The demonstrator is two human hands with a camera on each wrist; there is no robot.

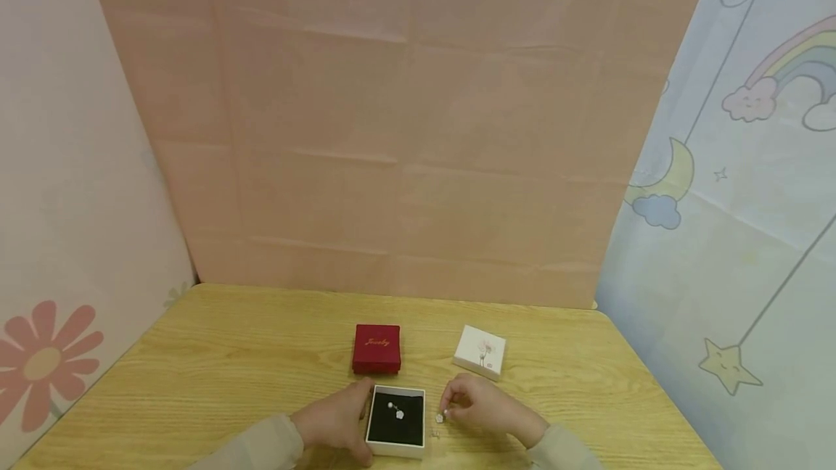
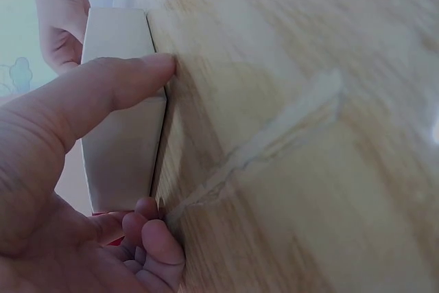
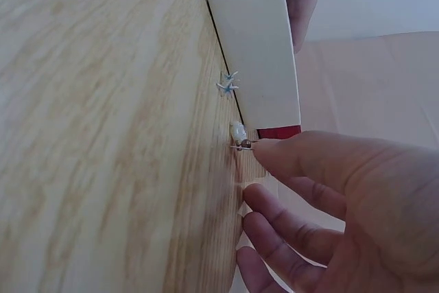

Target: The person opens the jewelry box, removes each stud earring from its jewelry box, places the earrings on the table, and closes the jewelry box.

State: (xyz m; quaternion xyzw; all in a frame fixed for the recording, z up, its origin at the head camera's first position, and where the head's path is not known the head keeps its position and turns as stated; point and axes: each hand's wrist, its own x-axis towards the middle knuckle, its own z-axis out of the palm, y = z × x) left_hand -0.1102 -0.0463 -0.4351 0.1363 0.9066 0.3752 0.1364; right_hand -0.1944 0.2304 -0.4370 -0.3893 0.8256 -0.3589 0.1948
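A white jewelry box (image 1: 395, 451) with a black insert stands uncovered on the table, and a pearl earring with a white flower drop (image 1: 400, 415) lies on the insert. My left hand (image 1: 334, 419) holds this box from its left side, thumb at the near corner, fingers towards the far corner. To the right of the box, my right hand (image 1: 482, 406) pinches a matching earring (image 3: 238, 132) by its pearl end, low over the tabletop. Beside the box wall lie small star-shaped earrings (image 3: 228, 84), seen as a faint pair in the head view.
Behind the box sits a closed red jewelry box (image 1: 376, 348) with gold lettering. A white lid with a printed flower (image 1: 482, 351) lies behind my right hand. The wooden table (image 1: 274, 332) ends at a pink backdrop (image 1: 405, 165), with patterned cloths at both sides.
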